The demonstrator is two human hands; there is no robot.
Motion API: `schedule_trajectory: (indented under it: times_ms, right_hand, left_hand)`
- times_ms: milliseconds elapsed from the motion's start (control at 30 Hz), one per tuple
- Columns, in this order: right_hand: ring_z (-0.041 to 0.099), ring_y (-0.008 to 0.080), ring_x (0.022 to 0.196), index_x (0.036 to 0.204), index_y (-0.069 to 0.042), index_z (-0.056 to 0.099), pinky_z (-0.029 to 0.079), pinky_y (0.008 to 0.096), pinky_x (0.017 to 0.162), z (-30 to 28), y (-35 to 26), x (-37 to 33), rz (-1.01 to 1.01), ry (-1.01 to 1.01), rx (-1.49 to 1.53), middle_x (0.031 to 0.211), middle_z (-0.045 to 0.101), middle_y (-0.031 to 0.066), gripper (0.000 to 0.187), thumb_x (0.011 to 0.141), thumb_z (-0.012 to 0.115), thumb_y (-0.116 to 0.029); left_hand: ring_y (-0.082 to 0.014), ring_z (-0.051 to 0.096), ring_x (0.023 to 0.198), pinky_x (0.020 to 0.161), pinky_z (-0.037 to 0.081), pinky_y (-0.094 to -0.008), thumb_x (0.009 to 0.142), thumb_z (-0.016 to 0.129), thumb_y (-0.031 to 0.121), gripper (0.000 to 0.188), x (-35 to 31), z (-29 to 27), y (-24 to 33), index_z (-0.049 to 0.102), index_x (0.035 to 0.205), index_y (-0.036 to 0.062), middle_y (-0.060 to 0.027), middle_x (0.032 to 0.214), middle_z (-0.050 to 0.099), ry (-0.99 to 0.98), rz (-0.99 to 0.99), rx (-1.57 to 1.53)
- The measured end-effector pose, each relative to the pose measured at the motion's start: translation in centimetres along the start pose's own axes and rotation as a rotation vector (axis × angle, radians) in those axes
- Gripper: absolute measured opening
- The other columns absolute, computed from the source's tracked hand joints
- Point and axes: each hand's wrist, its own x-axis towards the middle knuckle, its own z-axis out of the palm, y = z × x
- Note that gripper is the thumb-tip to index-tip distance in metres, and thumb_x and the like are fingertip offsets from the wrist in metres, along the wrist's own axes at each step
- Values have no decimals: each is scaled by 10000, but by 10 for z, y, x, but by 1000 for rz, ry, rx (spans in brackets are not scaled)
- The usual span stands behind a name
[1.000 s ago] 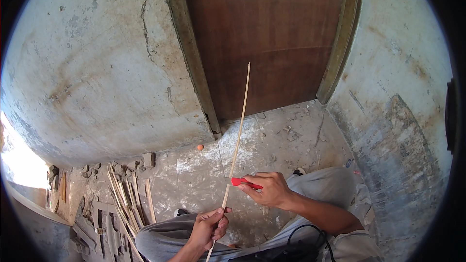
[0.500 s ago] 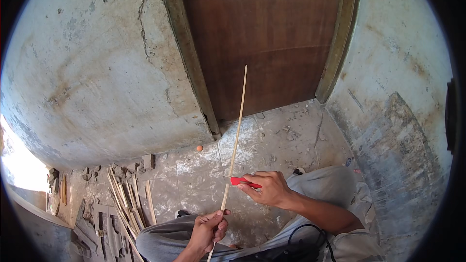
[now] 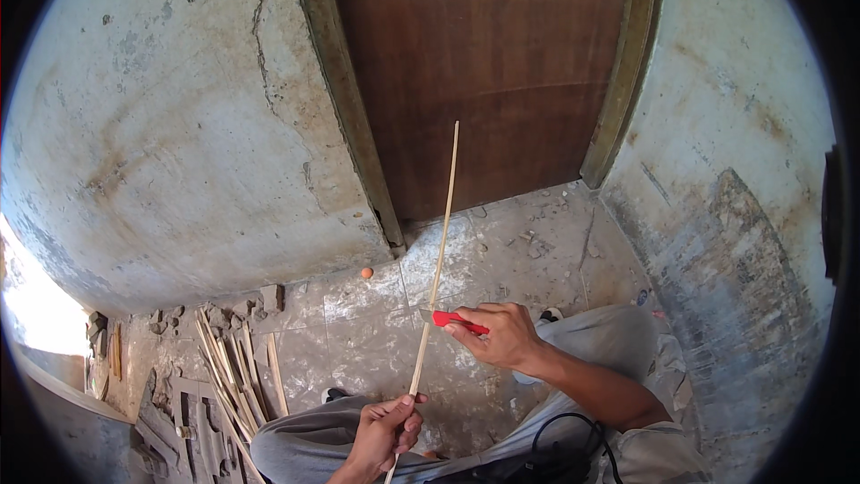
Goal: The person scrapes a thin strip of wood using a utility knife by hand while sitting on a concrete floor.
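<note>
My left grip [image 3: 385, 430] is closed around the lower part of a thin pale strip [image 3: 445, 224]. Strip runs away from me above the floor [image 3: 537, 260], far end showing against the brown door [image 3: 484, 54]. My right grip [image 3: 503, 336] is clenched on a red-handled tool [image 3: 460, 320], its blade [image 3: 426, 314] at the strip, beyond my left grip; can't tell if it bites in. More strips [image 3: 231, 363] at my left; small orange ball [image 3: 366, 273] near the wall [image 3: 224, 170].

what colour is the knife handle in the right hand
The knife handle is red, best seen in the head view.
</note>
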Motion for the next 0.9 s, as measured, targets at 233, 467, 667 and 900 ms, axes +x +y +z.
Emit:
schedule_trajectory:
  times_ms: [233,467,667,900]
  right_hand:
    - [657,289,566,938,-38,741,505,376,509,-3,2,1,37,30,-12,673,666,124,274,876,734,-304]
    - [664,312,591,930,-38,737,510,396,528,-13,14,13,58,96,-19,680,665,136,281,885,717,-314]
    - [664,308,590,928,-35,737,507,392,524,-18,13,15,58,112,-24,665,661,129,291,889,713,-323]
    - [664,307,581,941,-36,743,508,393,523,-18,19,14,72,112,-41,660,663,130,300,890,710,-329]
  left_hand:
    - [-78,412,502,429,309,-226,1063,476,192,311,-4,-2,-2,568,1222,-59,-33,713,516,-48,-1,36]
    - [-59,396,406,368,290,-220,1046,523,216,250,-12,6,-9,659,1051,7,15,574,494,117,94,111]
    - [-55,389,405,371,295,-218,1046,524,213,252,-22,6,-3,669,1027,8,22,575,500,73,127,165]
    - [-50,379,395,366,292,-221,1049,520,226,262,-40,3,-15,678,962,36,23,560,492,162,91,150]
